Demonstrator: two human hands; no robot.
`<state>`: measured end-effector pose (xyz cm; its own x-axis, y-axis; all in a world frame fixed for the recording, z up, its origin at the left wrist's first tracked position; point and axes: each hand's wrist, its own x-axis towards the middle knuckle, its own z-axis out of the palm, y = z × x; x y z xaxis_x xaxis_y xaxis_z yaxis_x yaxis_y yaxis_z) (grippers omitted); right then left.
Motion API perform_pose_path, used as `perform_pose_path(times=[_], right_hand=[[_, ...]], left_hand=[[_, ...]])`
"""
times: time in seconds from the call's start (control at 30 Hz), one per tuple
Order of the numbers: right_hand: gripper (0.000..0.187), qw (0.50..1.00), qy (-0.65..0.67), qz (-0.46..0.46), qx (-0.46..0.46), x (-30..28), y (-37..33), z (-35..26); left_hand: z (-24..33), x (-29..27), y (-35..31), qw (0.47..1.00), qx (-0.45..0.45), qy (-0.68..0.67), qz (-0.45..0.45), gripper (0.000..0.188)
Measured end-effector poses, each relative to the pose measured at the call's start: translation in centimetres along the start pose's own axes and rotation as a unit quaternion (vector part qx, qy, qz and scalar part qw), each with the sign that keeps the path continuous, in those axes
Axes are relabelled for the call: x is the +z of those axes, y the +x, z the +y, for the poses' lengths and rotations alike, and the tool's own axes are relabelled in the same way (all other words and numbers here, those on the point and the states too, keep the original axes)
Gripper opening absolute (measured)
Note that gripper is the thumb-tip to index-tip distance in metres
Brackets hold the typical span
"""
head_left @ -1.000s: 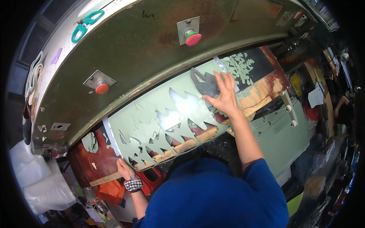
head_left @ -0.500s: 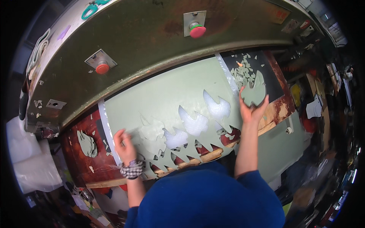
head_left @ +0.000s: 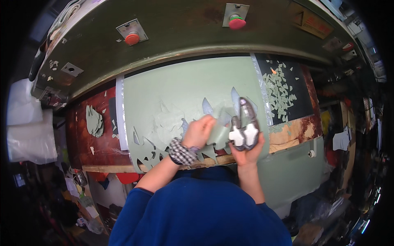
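My right hand [head_left: 247, 153] grips a cutting die [head_left: 249, 117] by its lower end, above the right part of the sheet. The die is a dark metal shape with pointed prongs and white patches on its face. Left of it, my left hand [head_left: 200, 130] has its fingers closed on a pale green cut-out piece [head_left: 219, 133], blurred by motion. The piece is close beside the die; whether they touch I cannot tell. Under both hands lies a pale green sheet [head_left: 184, 82], with pointed holes along its near part.
A stack of green cut-outs [head_left: 94, 122] rests on the red board [head_left: 80, 141] at the left. Small green scraps [head_left: 280, 96] cover a dark mat at the right. Behind the sheet stands a green machine beam [head_left: 176, 37] with a red button [head_left: 132, 38] and a pinkish-red button [head_left: 237, 22].
My right hand has brought the die left and nearer, turning its white-patched face up. My left hand has moved right and closed on the green cut-out that lay on the die.
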<state>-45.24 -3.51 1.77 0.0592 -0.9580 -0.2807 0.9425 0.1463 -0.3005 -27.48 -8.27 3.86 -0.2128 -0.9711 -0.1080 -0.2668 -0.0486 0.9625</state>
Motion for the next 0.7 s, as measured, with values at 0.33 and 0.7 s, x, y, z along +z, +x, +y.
perform_pose_path(times=[0.33, 0.7], right_hand=[[0.046, 0.561, -0.754, 0.079, -0.333, -1.0, 7.8, -5.3], [0.03, 0.48, -0.774, -0.185, -0.369, 2.3, 4.1, 3.5]], left_hand=[[-2.3, -5.7, -3.6, 0.998, 0.0, -0.069, 0.012, 0.018], [-6.4, -10.3, -7.5, 0.951, -0.05, -0.066, 0.298, 0.021]])
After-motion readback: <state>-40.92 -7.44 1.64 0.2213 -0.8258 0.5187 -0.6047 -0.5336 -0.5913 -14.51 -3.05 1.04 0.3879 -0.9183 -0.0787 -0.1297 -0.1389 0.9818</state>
